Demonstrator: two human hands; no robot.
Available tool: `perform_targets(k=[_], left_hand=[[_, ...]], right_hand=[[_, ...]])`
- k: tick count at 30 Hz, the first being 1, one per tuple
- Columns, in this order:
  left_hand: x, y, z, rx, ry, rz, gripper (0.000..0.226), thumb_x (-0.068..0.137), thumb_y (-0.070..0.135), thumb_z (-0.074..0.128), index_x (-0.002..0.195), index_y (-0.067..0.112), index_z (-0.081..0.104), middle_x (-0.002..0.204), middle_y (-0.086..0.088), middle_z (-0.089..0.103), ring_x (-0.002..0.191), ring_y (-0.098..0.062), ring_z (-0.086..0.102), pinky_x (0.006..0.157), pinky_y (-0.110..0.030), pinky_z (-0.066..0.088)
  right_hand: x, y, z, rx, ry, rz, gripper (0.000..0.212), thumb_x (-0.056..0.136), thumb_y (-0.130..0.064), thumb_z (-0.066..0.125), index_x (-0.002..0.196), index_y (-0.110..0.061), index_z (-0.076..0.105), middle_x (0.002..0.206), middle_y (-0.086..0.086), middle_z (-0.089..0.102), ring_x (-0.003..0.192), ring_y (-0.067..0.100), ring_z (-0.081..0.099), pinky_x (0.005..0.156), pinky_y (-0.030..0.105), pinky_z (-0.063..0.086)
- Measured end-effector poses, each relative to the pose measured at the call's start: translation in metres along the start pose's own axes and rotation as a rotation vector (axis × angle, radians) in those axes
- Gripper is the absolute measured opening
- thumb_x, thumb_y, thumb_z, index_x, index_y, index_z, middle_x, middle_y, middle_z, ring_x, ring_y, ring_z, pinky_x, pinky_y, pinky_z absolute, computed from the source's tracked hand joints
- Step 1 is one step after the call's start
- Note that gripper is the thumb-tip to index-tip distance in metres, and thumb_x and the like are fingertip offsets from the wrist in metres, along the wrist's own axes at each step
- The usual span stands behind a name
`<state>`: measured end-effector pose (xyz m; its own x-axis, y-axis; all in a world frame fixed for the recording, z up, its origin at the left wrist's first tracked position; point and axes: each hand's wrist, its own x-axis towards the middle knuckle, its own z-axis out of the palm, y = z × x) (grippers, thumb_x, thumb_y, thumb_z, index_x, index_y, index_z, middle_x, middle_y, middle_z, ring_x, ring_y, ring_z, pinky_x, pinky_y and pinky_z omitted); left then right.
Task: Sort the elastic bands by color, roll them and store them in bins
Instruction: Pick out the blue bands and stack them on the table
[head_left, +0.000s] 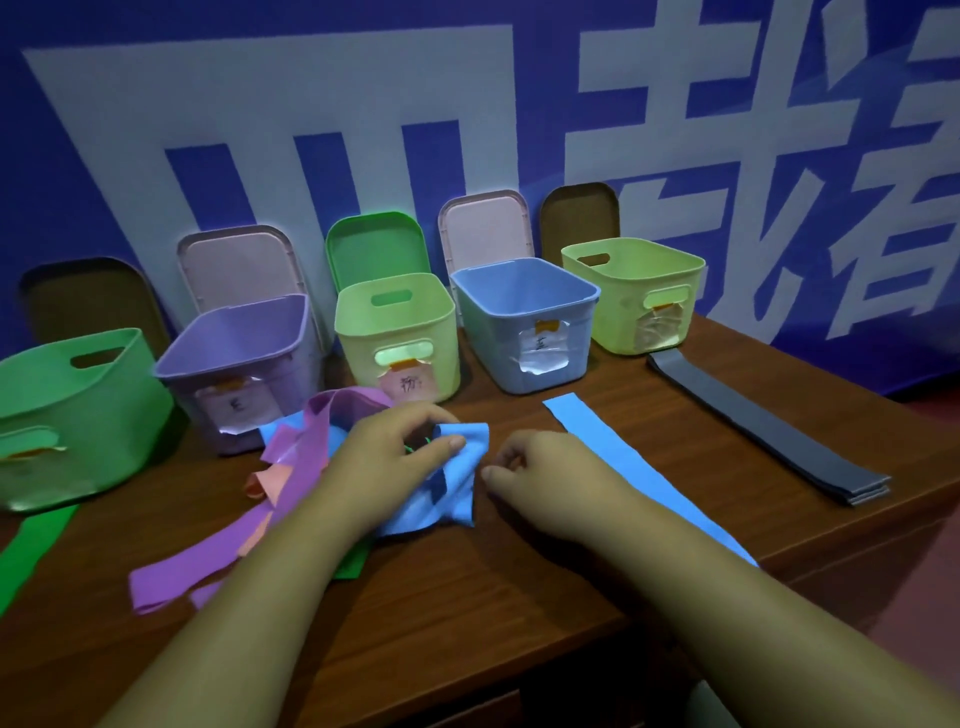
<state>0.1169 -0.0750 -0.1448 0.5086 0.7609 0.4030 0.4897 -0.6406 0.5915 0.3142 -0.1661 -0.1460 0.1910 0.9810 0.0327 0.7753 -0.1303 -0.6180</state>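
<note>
My left hand (395, 457) grips a crumpled blue band (457, 493) at the top of a tangled pile, thumb pressed on the fold. The pile holds purple bands (208, 551), an orange band (265, 483) and a bit of green underneath. My right hand (535, 467) hovers just right of the blue band with fingers loosely curled, holding nothing. A flat blue band (623, 462) lies stretched out to its right. A stack of grey bands (769, 431) lies flat further right. A green band (31, 551) hangs at the table's left edge.
Several open bins stand in a row at the back: green (78, 405), purple (239, 332), yellow-green (400, 322), blue (524, 301), yellow-green (634, 280). Lids lean on the blue wall behind them. The wooden table (467, 597) ends at the right near the grey bands.
</note>
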Motion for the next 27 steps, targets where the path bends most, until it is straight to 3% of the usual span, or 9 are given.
perform_targets(k=[4, 7, 11, 16, 20, 27], left_hand=[[0.001, -0.003, -0.001, -0.096, 0.154, -0.024, 0.013, 0.095, 0.026, 0.078, 0.108, 0.029, 0.077, 0.097, 0.011, 0.067, 0.090, -0.005, 0.063, 0.079, -0.014, 0.047], [-0.001, -0.008, 0.000, -0.065, 0.242, -0.043, 0.015, 0.095, 0.029, 0.077, 0.110, 0.028, 0.077, 0.092, 0.009, 0.060, 0.087, -0.003, 0.060, 0.077, -0.020, 0.047], [-0.005, -0.009, 0.001, -0.122, 0.225, -0.085, 0.015, 0.098, 0.029, 0.075, 0.112, 0.033, 0.075, 0.084, 0.008, 0.068, 0.080, -0.006, 0.063, 0.070, -0.022, 0.050], [-0.005, -0.002, 0.002, -0.185, 0.234, -0.113, 0.034, 0.096, 0.014, 0.077, 0.124, 0.031, 0.074, 0.102, 0.019, 0.074, 0.093, 0.008, 0.067, 0.081, -0.009, 0.050], [-0.007, -0.001, 0.007, -0.330, 0.201, -0.173, 0.035, 0.098, 0.019, 0.074, 0.128, 0.036, 0.066, 0.099, 0.012, 0.074, 0.077, -0.003, 0.067, 0.067, -0.024, 0.052], [-0.014, 0.000, 0.002, -0.395, 0.126, -0.188, 0.024, 0.103, 0.018, 0.068, 0.114, 0.039, 0.072, 0.101, 0.012, 0.078, 0.073, 0.001, 0.067, 0.066, -0.022, 0.051]], right_hand=[[0.011, -0.016, 0.011, 0.202, 0.092, -0.114, 0.010, 0.100, -0.033, 0.060, 0.091, -0.027, 0.062, 0.083, -0.006, 0.068, 0.077, 0.008, 0.062, 0.068, 0.031, 0.050], [0.014, -0.017, 0.024, 0.319, 0.149, -0.136, 0.011, 0.101, -0.033, 0.061, 0.091, -0.029, 0.061, 0.080, -0.004, 0.068, 0.073, 0.010, 0.062, 0.065, 0.033, 0.051], [0.019, -0.010, 0.035, 0.365, 0.158, -0.134, 0.004, 0.102, -0.034, 0.064, 0.098, -0.033, 0.062, 0.080, -0.007, 0.068, 0.071, 0.004, 0.061, 0.063, 0.028, 0.050], [0.017, -0.004, 0.033, 0.394, 0.169, -0.152, 0.013, 0.100, -0.037, 0.069, 0.105, -0.035, 0.058, 0.089, -0.006, 0.068, 0.071, 0.008, 0.061, 0.068, 0.030, 0.052], [0.012, -0.007, 0.035, 0.379, 0.065, -0.228, 0.010, 0.101, -0.041, 0.068, 0.102, -0.032, 0.062, 0.088, -0.003, 0.073, 0.072, 0.014, 0.066, 0.070, 0.037, 0.055], [0.015, -0.008, 0.035, 0.375, 0.006, -0.285, 0.020, 0.100, -0.049, 0.071, 0.096, -0.030, 0.064, 0.084, -0.006, 0.074, 0.070, 0.007, 0.067, 0.069, 0.035, 0.056]])
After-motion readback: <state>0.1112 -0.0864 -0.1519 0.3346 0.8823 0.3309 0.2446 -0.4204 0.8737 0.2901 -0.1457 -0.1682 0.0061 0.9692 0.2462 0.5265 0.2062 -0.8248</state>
